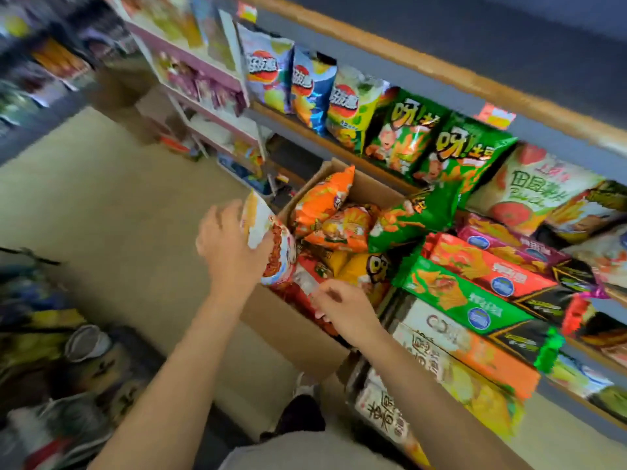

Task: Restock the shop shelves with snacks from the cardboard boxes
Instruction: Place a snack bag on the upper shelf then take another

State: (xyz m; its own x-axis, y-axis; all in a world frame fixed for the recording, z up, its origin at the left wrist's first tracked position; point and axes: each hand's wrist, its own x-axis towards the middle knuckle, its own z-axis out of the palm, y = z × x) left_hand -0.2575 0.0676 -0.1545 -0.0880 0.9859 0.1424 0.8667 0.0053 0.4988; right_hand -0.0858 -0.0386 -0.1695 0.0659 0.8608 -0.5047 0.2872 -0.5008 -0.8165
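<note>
Holding a white-and-red bag (271, 245) up at the box's left rim, the left hand (230, 245) has fingers curled round the pack's left edge, thumb side toward the box (288, 320). Bag's long axis runs roughly up-down, tilted a bit, top corner pointing away from the person. It's clear of the pile, just above the rim.

Right hand (342, 305) is lower & nearer the body, dipping into the near corner of the box, fingertips pinched at something red/clear — looks like the edge of another pack, but blur means I can't tell if it's truly gripped.

Box sits on the floor (101, 198), hard up against the shelves (380, 171) on the right. Inside: orange bags (322, 198), a yellow one, a green bag (414, 212) draped over the far-right rim.

Key relation, imo: shelves lie to the right & up from the held bag, so the left hand must cross over the open box to get there. Right hand is nearer the shelf rows but busy low down. Shelf faces look packed — green bags, boxed snacks stacked flat — so gaps are tight; the free room is the floor on the left. Risk: bag clipping the tall orange pack on the way across.
</note>
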